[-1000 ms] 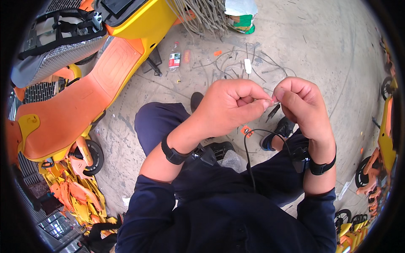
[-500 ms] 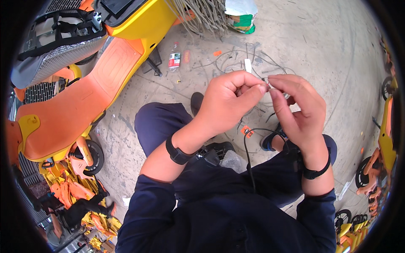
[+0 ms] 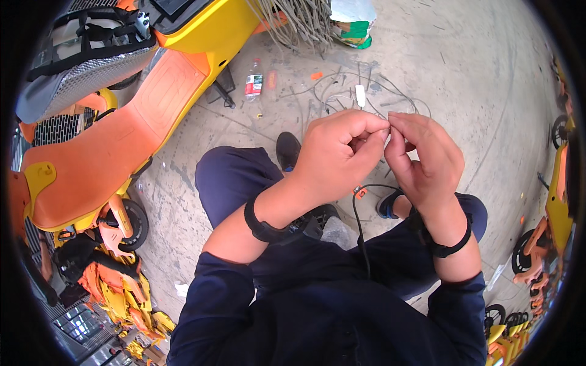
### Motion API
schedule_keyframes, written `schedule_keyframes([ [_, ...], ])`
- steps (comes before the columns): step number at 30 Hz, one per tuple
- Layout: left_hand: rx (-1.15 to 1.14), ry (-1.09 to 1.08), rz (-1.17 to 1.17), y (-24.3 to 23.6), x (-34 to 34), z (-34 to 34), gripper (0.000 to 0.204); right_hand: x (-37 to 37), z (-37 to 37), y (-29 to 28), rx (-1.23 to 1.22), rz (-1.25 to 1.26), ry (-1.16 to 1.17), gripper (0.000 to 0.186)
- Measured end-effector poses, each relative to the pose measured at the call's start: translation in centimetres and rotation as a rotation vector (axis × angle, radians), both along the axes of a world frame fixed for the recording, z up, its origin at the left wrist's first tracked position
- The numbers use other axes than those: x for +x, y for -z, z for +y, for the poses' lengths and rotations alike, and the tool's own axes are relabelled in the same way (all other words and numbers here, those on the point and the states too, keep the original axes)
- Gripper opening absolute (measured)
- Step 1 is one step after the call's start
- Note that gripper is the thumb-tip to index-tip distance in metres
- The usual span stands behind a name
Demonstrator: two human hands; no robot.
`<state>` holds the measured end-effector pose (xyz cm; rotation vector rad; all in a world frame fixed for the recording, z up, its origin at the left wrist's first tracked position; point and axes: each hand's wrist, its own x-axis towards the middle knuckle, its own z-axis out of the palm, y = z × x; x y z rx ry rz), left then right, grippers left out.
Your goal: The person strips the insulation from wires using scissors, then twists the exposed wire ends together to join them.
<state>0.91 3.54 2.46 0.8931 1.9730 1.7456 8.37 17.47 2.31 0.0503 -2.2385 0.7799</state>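
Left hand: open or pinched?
Pinched. The left hand has its thumb and forefinger tips together; anything between them is too small to make out.

Two hands (image 3: 339, 149), two wristbands (image 3: 260, 224), one bottle (image 3: 254, 82) show

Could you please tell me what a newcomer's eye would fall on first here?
It would probably fall on the left hand and right hand, close together right of centre. Next might come the big orange-and-yellow vehicle along the left and the grey cable bundle at the top.
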Motion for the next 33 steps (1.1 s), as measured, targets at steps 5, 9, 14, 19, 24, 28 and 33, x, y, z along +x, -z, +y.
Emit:
schedule_keyframes([
  [5,0.028,-0.018,-0.03,0.4,0.2,0.1,0.008,-0.3,-0.2,0.2,0.012,0.037,0.015,0.019],
  [9,0.045,0.017,-0.155,0.1,0.2,-0.1,0.008,-0.2,0.1,-0.4,-0.212,-0.054,-0.054,0.015],
  [14,0.07,0.049,-0.191,-0.4,0.1,-0.2,0.008,0.0,1.2,-0.5,-0.32,-0.059,-0.178,0.015],
  [19,0.066,0.009,0.06,-0.1,0.0,0.2,0.007,0.0,1.2,-0.6,-0.255,-0.045,-0.171,0.015],
  [24,0.045,-0.005,0.206,-0.2,-0.1,0.2,0.007,-0.2,0.7,-0.3,-0.183,-0.017,-0.113,0.015],
  [28,0.043,-0.006,0.2,-0.2,0.1,0.2,0.007,-0.2,0.5,-0.4,-0.146,0.007,-0.099,0.014],
  [33,0.074,-0.005,0.183,0.0,0.1,0.2,0.008,-0.4,0.4,-0.2,-0.11,0.082,-0.07,0.011],
])
